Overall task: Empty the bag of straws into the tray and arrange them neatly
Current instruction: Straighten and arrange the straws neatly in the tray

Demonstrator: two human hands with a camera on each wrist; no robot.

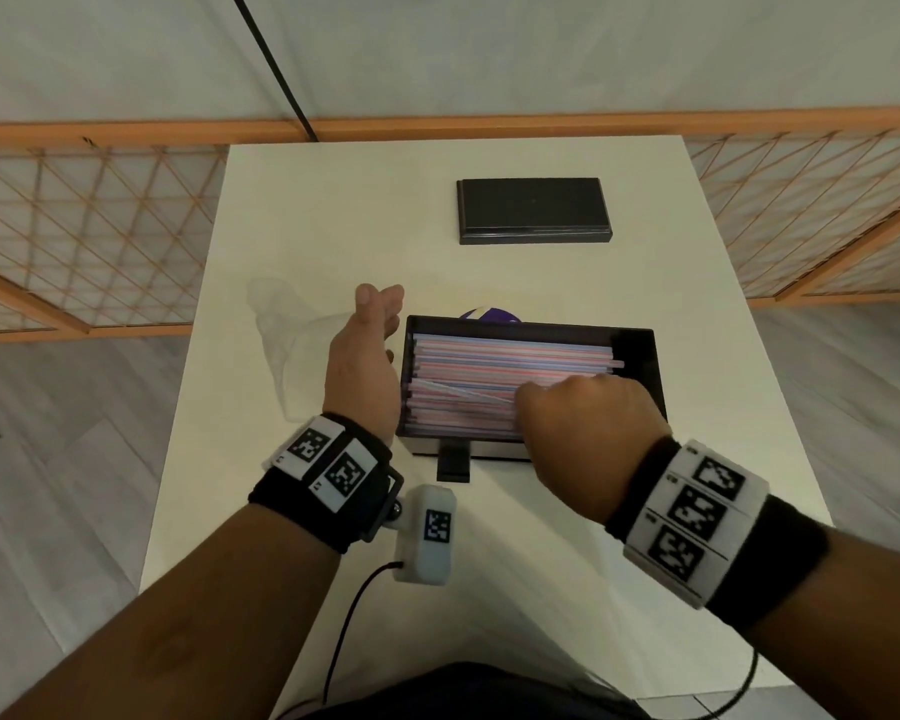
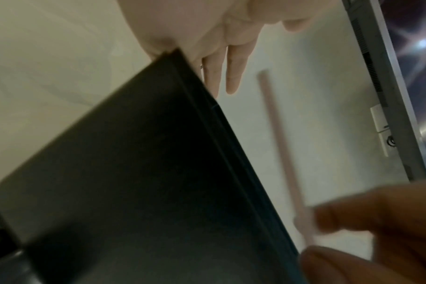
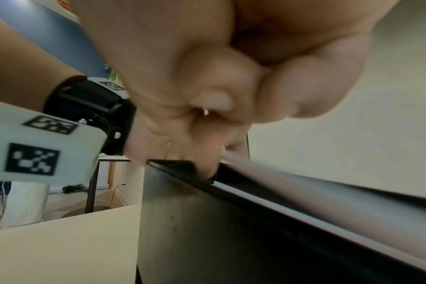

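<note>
Straws [image 1: 510, 363] sit mid-frame in the black tray [image 1: 640, 366], my right hand [image 1: 588, 433] pinching one skewed straw [image 1: 463, 391] near its end, left hand [image 1: 367, 366] flat-fingered at the tray's left wall; they're probably light, slick, crushable, so grip gently.

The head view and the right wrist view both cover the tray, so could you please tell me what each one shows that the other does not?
Only the head view shows the straws lying lengthwise in a layer, one white straw slanting across them, the empty clear bag left of the tray, the black lid further back and the left hand flat against the tray's left end. Only the right wrist view shows the right hand's curled fingers from below, and a stand on the floor. Both show the black tray, the table and the left wristband.
</note>
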